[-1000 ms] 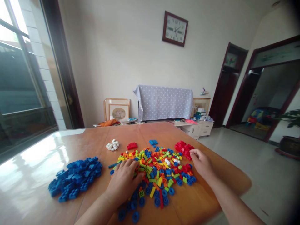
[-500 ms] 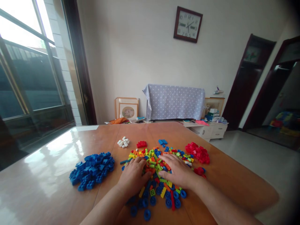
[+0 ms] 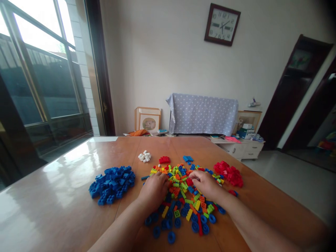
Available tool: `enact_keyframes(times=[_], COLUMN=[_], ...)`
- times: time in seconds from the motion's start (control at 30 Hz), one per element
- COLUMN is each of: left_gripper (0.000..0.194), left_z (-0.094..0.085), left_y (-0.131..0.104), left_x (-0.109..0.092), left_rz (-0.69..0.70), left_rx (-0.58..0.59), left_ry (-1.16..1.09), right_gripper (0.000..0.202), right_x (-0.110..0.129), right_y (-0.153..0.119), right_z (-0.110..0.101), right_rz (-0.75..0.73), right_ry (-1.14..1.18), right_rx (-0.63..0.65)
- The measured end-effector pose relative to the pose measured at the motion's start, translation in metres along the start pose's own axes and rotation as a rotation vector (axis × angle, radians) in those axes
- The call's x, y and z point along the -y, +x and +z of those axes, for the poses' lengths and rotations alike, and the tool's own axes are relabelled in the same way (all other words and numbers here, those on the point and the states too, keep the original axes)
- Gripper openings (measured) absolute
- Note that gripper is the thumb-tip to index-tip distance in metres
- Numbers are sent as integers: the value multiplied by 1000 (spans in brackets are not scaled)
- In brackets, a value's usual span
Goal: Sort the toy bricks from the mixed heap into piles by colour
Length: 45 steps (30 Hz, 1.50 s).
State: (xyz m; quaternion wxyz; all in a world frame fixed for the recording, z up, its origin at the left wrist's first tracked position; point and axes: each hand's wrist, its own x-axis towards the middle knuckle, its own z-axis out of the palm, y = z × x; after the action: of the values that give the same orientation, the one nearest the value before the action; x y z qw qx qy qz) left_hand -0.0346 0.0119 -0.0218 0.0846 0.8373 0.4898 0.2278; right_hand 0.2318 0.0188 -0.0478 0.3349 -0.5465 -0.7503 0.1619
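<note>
A spread of mixed bricks [image 3: 181, 189] in red, orange, yellow, green and blue lies in the middle of the wooden table [image 3: 63, 196]. My left hand [image 3: 155, 188] rests at the spread's left side, fingers curled down; what they hold, if anything, is hidden. My right hand [image 3: 206, 182] is over the right side, its thumb and fingers drawn together near a red brick [image 3: 189, 182]. Whether it grips that brick is unclear. Blue wheel-like pieces [image 3: 171, 237] lie at the near edge of the spread.
A large blue pile [image 3: 112, 183] sits to the left and a red pile [image 3: 229, 173] to the right. Behind the spread are small groups of white pieces [image 3: 144, 156], red bricks [image 3: 164, 159] and blue bricks [image 3: 188, 159].
The view has swung slightly left. My right hand's spread fingers have drawn together, and my left hand's fingers have curled in more. Bricks under my right hand have shifted.
</note>
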Motion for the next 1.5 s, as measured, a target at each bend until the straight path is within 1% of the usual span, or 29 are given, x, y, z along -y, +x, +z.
enact_keyframes(times=[0.1, 0.2, 0.3, 0.4, 0.57, 0.63, 0.73, 0.83, 0.93, 1.0, 1.07, 1.13, 1.17, 1.27, 1.33, 1.4, 1.5], left_gripper=[24, 27, 30, 29, 24, 22, 24, 35, 41, 40, 38, 40, 45, 73, 85, 88, 78], left_z=[2, 4, 4, 3, 4, 6, 9, 9, 5, 1, -3, -5, -5, -5, -3, -1, 1], left_y=[2, 4, 4, 4, 6, 7, 7, 7, 6, 6, 5, 3, 1, -4, -7, -9, -11], left_x=[4, 8, 9, 9, 10, 11, 11, 14, 17, 19, 18, 15, 12, 5, 2, 1, 1], left_rz=[-41, -62, -88, -124, -117, -132, -137, -143, -201, -255, -288, -286, -268, -171, -115, -102, -104], left_rx=[-12, -40, -51, -56, -75, -80, -78, -94, -155, -174, -154, -105, -69, 46, 114, 157, 164], left_ry=[-14, -60, -151, -250, -422, -455, -455, -399, -277, -200, -127, -66, -47, -24, -9, 12, 37], right_gripper=[22, 27, 27, 25, 25, 26, 27, 27, 26, 28, 31, 34, 36, 45, 49, 47, 39], right_x=[-6, -3, 6, 13, 16, 15, 15, 16, 20, 22, 25, 27, 28, 32, 34, 36, 36], right_y=[5, 10, 14, 19, 29, 33, 38, 43, 49, 56, 64, 74, 78, 86, 85, 82, 72], right_z=[0, -2, -4, -4, 0, 1, 2, 0, -1, 0, 4, 11, 15, 27, 34, 38, 36], right_rz=[113, 163, 142, 111, 101, 87, 78, 92, 114, 102, 66, 34, 20, -13, -34, -50, -55], right_ry=[158, 198, 178, 123, 100, 107, 118, 155, 178, 130, 9, -106, -142, -185, -208, -229, -260], right_rx=[2, -1, 19, 26, 35, 35, 24, -2, -32, -35, -9, 36, 57, 115, 155, 192, 220])
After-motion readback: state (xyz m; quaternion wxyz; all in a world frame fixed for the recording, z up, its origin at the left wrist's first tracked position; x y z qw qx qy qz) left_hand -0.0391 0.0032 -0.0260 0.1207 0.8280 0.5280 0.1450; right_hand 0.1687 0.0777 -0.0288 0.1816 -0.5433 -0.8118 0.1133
